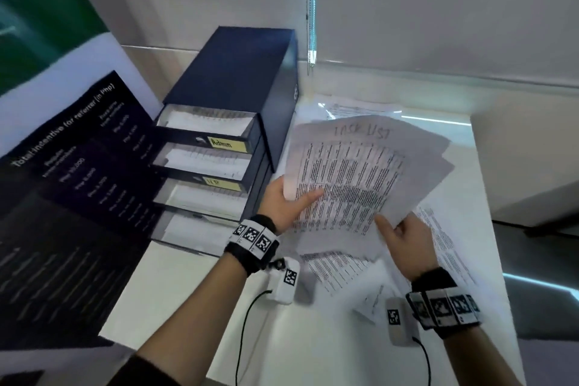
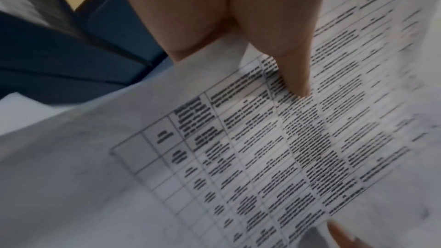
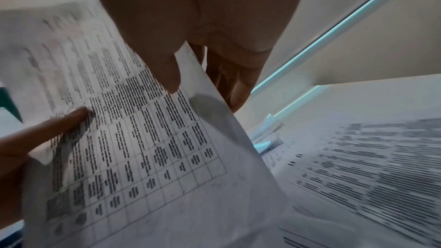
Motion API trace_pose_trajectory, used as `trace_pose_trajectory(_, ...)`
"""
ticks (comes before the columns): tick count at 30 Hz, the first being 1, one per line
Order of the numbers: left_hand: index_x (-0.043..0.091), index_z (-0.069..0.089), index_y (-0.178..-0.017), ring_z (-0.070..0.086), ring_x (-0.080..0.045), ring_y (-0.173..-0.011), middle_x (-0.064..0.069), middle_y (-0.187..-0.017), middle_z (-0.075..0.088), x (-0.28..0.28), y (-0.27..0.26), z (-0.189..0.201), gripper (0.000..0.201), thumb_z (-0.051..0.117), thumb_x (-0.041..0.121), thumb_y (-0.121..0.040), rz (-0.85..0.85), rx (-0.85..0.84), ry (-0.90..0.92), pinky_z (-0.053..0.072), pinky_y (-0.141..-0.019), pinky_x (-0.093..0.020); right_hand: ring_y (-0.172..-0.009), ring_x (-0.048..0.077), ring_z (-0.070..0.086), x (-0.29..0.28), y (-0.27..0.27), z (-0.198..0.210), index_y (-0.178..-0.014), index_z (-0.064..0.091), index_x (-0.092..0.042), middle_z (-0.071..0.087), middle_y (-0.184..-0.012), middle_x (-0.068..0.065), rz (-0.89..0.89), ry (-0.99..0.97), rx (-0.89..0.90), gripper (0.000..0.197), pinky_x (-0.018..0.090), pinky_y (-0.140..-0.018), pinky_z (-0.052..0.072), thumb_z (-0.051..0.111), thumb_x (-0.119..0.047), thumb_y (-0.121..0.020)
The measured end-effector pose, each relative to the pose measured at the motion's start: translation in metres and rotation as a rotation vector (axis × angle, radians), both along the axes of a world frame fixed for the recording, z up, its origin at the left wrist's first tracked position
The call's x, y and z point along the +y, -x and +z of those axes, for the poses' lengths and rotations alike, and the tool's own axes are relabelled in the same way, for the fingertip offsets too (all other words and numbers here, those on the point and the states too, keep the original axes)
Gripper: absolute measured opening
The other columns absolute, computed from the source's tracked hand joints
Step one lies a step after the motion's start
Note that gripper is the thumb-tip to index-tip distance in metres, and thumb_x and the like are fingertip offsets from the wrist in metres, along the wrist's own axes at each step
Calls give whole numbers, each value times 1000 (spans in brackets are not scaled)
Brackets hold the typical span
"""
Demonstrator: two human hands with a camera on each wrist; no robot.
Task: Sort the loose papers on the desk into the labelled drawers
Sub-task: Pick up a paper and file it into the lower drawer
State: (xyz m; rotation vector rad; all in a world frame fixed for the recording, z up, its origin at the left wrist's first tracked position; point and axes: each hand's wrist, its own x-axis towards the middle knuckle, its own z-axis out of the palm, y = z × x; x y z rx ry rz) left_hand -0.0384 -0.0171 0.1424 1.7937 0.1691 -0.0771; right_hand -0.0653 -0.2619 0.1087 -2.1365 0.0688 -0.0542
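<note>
1. Your left hand (image 1: 286,200) pinched the fanned sheaf of papers (image 1: 360,172) at its 8 o'clock corner, thumb flat on the printed table.
2. Your right hand (image 1: 404,244) pinched the same sheaf at 5 o'clock, thumb on top, fingers underneath.
3. The sheaf hung above the surface (image 1: 194,285), long axis running 7 to 1 o'clock; the top sheet was headed "TASK LIST".
4. The drawer unit (image 1: 232,122) stood at 10 o'clock from the sheaf, its drawers pulled open, so your left hand was nearer.
5. More loose sheets (image 1: 445,247) lay below, at 5 o'clock.
</note>
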Motion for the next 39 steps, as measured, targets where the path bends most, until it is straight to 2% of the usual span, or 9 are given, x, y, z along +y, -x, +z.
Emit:
trace_pose_trajectory(4, 20, 64, -111, 70, -8, -96, 4, -104, 73, 67, 16, 16, 44, 83, 30, -74, 18, 45, 25, 57, -83, -28, -76, -3, 61, 53, 9, 19, -109, 59, -19, 65, -87, -12, 109, -86, -36, 21, 20, -68, 52, 63, -30, -92)
trace_pose_trajectory(7, 18, 58, -121, 67, -8, -98, 6, -108, 71, 122, 37, 10, 54, 83, 28, -74, 57, 80, -45, 54, -82, -26, -116, -4, 56, 102, 15, 5, -150, 22, -31, 55, -135, -5, 221, -213, 3, 70, 29, -98, 49, 62, -26, -93)
trace_pose_trajectory(10, 17, 48, -132, 64, -11, -103, 8, -113, 66, 180, 63, -7, 69, 85, 25, -73, 119, 162, -141, 51, -85, -27, -138, 12, 40, 162, 25, -13, -153, 1, -45, 30, -159, -1, 341, -107, 38, 88, 36, -113, 33, 59, -19, -92)
trace_pose_trajectory(15, 12, 29, -146, 57, -22, -115, 1, -126, 54, 259, 101, -30, 79, 76, 17, -83, 139, 297, -268, 46, -96, -32, -130, 7, 47, 240, 42, -22, -124, 63, -27, 55, -134, -12, 456, -127, 269, 38, 24, -111, 32, 55, -4, -95)
trace_pose_trajectory(22, 12, 52, -136, 62, -16, -55, -17, -81, 69, 338, 137, -38, 51, 68, 6, -88, 46, 446, -186, 51, -53, -24, -60, 7, 68, 291, 51, -32, -135, 51, -7, 70, -98, 11, 245, -623, 751, 44, 18, -51, 52, 46, 12, -95)
trace_pose_trajectory(26, 9, 47, -139, 69, -22, -71, -30, -94, 69, 359, 138, -28, 51, 59, -4, -92, 37, 376, 28, 57, -64, -30, -62, 16, 69, 303, 53, -42, -141, 46, -10, 59, -131, 19, 207, -751, 846, 51, 21, -50, 53, 48, 11, -95)
trace_pose_trajectory(32, 21, 25, -149, 67, -29, -104, -29, -127, 59, 366, 141, -26, 67, 59, 2, -94, -137, 355, 26, 50, -96, -32, -82, 14, 71, 309, 41, -32, -141, 46, -8, 61, -119, 6, 130, -858, 822, 52, 25, -63, 59, 43, 16, -94)
trace_pose_trajectory(35, 9, 51, -136, 49, -25, -132, -12, -138, 55, 369, 140, -25, 44, 56, -4, -94, -217, 287, -39, 31, -110, -20, -101, 32, 70, 308, 31, -31, -129, 54, -15, 66, -119, 16, 128, -890, 803, 44, 40, -79, 60, 46, 11, -94)
trace_pose_trajectory(39, 20, 68, -116, 56, -4, -123, 1, -128, 64, 373, 121, -33, 29, 55, 2, -96, -195, 238, -45, 35, -112, -22, -95, 39, 66, 312, 15, -35, -121, 64, -17, 68, -108, 21, 32, -782, 684, 32, 43, -84, 54, 57, -3, -94)
